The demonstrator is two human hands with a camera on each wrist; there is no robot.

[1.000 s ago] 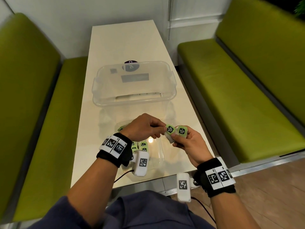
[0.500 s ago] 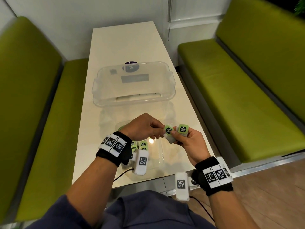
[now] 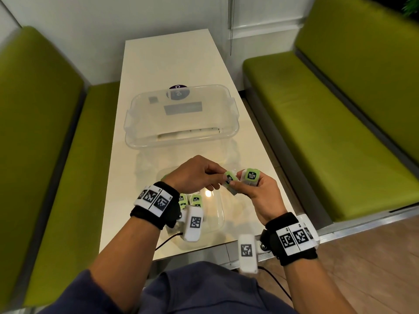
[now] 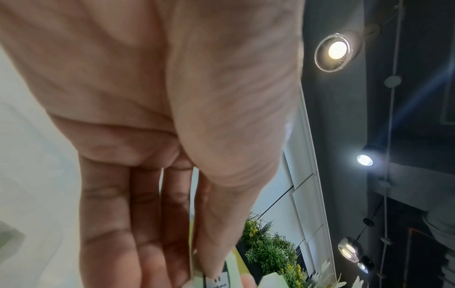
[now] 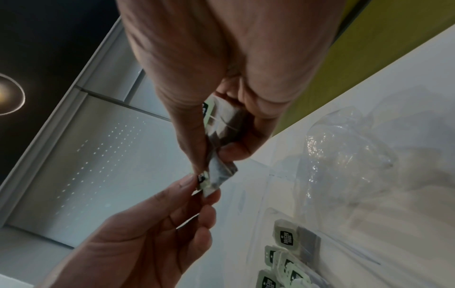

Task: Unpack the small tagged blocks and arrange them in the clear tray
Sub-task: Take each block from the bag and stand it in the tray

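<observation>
Two small white blocks with green tags are held above the table's near end. My right hand grips one tagged block with its tag facing up, seen also in the right wrist view as the upper block. The second block sits between the hands. My left hand pinches it by its tag end, and the right thumb and a right finger hold its other end. Under the hands lies a shallow clear tray with several tagged blocks in it.
A large clear bin stands mid-table beyond the hands. A crumpled clear plastic bag lies on the white table beside the tray. Green benches flank the table on both sides.
Both hands stay joined in the same spot. The block in the right hand has tipped up slightly, and the gap between the two blocks has widened a little.
</observation>
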